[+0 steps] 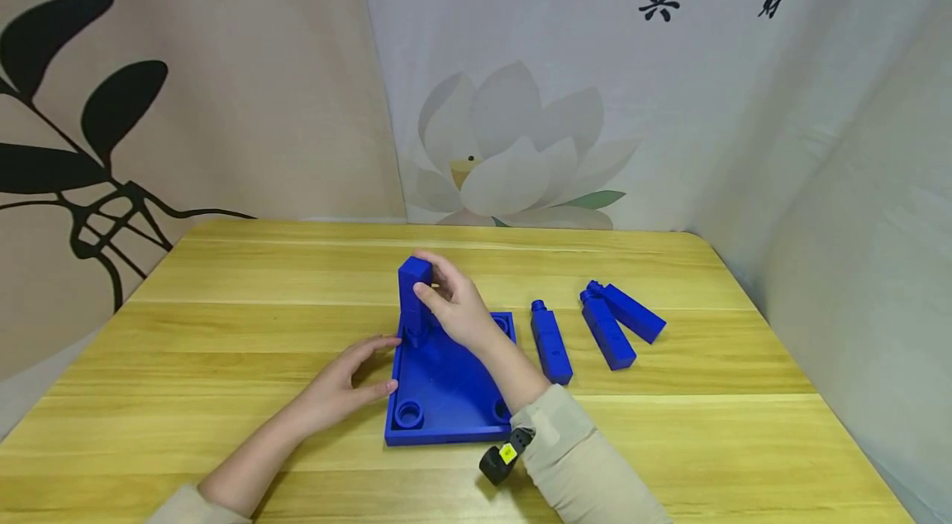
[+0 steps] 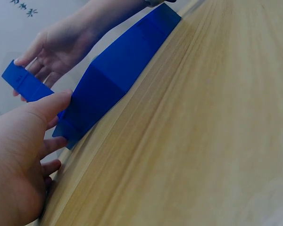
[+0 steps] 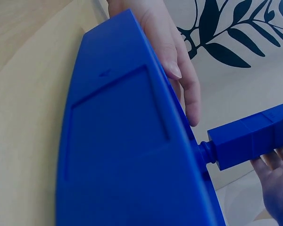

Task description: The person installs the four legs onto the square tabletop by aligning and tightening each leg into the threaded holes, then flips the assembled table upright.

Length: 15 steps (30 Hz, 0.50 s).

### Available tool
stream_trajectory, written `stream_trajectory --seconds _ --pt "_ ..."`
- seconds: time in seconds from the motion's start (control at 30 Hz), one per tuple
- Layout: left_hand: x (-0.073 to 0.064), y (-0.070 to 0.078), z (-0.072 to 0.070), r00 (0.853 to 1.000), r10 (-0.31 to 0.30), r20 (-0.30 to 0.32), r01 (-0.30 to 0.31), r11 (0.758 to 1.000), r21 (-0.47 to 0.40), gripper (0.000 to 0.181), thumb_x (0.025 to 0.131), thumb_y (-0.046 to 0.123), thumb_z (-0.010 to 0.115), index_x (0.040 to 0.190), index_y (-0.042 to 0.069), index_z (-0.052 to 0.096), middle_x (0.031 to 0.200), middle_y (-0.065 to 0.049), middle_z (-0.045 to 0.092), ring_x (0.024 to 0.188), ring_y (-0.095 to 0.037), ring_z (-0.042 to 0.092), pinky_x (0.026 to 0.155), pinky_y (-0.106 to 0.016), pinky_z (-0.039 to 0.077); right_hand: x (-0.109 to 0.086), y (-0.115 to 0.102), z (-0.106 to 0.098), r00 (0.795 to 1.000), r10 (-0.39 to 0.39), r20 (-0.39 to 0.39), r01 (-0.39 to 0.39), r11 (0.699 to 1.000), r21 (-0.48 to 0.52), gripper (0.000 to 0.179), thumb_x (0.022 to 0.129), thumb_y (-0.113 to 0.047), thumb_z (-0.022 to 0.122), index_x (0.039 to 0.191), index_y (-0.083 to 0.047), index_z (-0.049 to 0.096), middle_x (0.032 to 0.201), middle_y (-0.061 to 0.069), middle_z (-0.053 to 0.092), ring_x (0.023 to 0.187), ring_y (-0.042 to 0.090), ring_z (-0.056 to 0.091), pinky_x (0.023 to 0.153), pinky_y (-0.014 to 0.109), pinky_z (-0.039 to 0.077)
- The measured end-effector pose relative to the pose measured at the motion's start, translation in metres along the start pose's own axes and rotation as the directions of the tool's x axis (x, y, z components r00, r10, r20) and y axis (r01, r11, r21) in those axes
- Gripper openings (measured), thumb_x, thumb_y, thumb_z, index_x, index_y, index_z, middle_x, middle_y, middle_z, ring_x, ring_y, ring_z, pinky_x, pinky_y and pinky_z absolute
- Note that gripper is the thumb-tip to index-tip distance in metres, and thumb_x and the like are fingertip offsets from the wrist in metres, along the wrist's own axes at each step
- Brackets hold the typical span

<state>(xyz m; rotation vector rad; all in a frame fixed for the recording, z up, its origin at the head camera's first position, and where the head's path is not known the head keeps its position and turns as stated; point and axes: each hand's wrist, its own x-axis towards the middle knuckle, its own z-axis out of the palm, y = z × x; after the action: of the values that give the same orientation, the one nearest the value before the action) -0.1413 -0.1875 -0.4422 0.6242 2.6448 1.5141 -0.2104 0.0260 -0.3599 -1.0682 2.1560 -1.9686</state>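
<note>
A shallow blue tray-like base (image 1: 454, 375) with round sockets in its corners lies flat on the table. At its far left corner, a square blue leg (image 1: 414, 292) stands upright, narrow threaded end down at the socket. My right hand (image 1: 461, 305) grips the leg's upper part between thumb and fingers. In the right wrist view, part of the threaded neck (image 3: 207, 151) shows between the leg and the base. My left hand (image 1: 338, 388) rests its thumb and fingertips against the base's left wall. The right forearm and sleeve hide part of the base's right side.
Three more blue legs lie right of the base: one leg (image 1: 551, 344) close to it, and farther right a second leg (image 1: 607, 331) beside a slanted third leg (image 1: 635, 314), their necks close together. Behind the wooden table (image 1: 283, 276) hangs a printed curtain (image 1: 297, 78).
</note>
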Motion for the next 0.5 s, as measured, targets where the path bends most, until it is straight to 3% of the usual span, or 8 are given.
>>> stream_trajectory --seconds 0.23,0.5 --pt "0.0 0.0013 0.0 1.0 -0.001 0.003 0.001 1.0 -0.016 0.055 0.09 0.026 0.069 0.138 0.011 0.049 0.144 -0.017 0.042 0.137 -0.043 0.025 0.105 -0.062 0.023 -0.0003 -0.0032 0.0043 1.0 -0.006 -0.023 0.005 1.0 -0.025 0.039 0.097 0.001 0.053 0.133 0.01 0.042 0.122 0.027 0.056 0.113 0.037 0.054 0.095 0.042 0.045" --pt "0.0001 0.0014 0.0003 1.0 -0.017 0.012 0.017 1.0 -0.023 0.056 0.09 0.029 0.068 0.139 0.01 0.048 0.145 -0.016 0.041 0.137 -0.043 0.023 0.105 -0.062 0.023 0.0011 -0.0012 0.0094 0.994 0.001 -0.112 0.0 1.0 0.013 0.036 0.092 0.006 0.059 0.123 0.014 0.043 0.114 0.03 0.055 0.107 0.041 0.053 0.096 0.048 0.043"
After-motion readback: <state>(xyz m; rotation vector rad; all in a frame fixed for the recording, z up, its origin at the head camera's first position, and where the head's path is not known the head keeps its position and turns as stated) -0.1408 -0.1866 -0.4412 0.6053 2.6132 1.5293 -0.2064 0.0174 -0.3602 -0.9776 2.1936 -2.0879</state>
